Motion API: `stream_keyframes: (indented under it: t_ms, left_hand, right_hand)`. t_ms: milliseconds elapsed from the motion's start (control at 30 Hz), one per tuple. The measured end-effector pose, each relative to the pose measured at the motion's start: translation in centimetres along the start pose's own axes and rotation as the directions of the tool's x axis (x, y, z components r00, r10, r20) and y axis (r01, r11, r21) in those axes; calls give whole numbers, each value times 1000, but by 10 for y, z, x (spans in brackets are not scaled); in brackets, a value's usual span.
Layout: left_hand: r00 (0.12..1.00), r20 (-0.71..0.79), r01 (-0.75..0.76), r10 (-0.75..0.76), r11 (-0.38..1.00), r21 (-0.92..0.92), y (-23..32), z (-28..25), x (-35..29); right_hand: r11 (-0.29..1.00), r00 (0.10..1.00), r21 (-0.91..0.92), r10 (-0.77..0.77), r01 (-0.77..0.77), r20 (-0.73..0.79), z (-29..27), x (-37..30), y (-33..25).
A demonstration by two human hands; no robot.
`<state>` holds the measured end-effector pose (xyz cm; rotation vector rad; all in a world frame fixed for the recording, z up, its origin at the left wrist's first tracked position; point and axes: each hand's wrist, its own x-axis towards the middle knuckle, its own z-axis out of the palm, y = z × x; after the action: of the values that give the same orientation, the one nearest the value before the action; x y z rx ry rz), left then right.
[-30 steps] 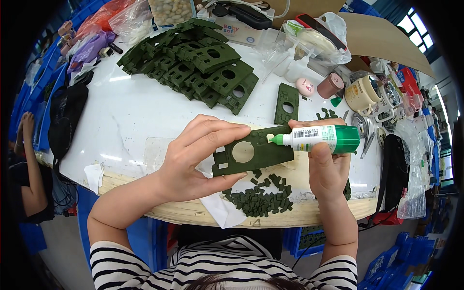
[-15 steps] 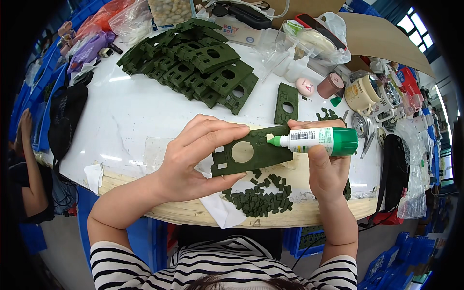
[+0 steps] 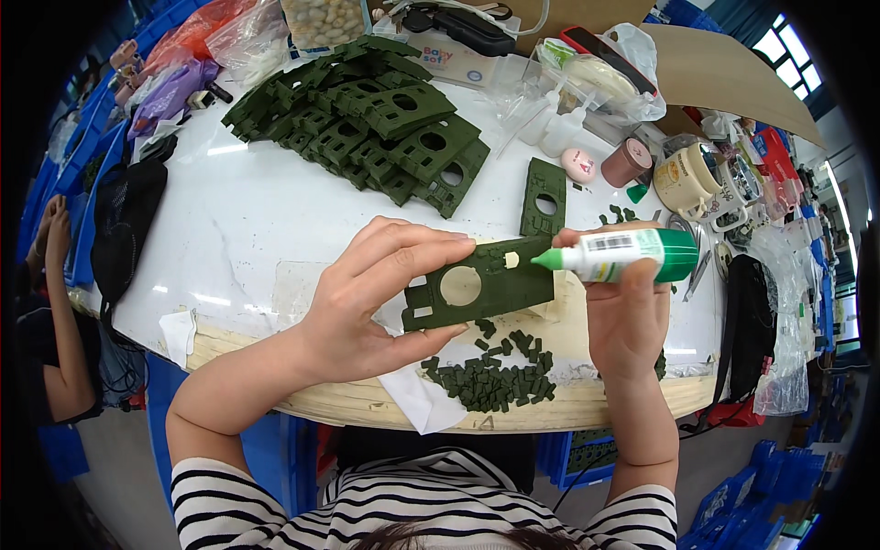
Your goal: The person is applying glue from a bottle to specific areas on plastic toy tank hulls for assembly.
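Observation:
My left hand [image 3: 353, 298] holds a dark green plastic model-tank hull plate [image 3: 513, 289] by its left end, fingers on the far edge and thumb on the near one. The plate has a large round hole and smaller square ones. In my right hand [image 3: 626, 325] is a white glue bottle [image 3: 610, 255] with a green base and green nozzle, lying nearly level. Its tip hovers just right of a small square opening in the plate. Below the plate lies a heap of small dark green pieces [image 3: 490, 380].
A pile of similar green plates [image 3: 367, 119] fills the back left of the white table. Another plate [image 3: 540, 179] lies behind my hands. Back right stand a pink-brown cylinder [image 3: 627, 162], a cream mug [image 3: 686, 179] and plastic bottles. A person's arm [image 3: 64, 302] shows far left.
The glue bottle has moved right and slightly up, its nozzle drawn off the square opening, which now shows fully. The plate and my left hand have barely moved.

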<state>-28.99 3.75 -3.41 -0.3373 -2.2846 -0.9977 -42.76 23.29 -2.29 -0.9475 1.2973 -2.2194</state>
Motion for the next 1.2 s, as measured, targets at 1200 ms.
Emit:
stream_keyframes:
  t_ms: [1200]
  left_hand:
    - [822,514,553,-245,129,-823,5,5,-1]
  right_hand:
    - [997,986,-78,40,-27,164,11,-6,5]
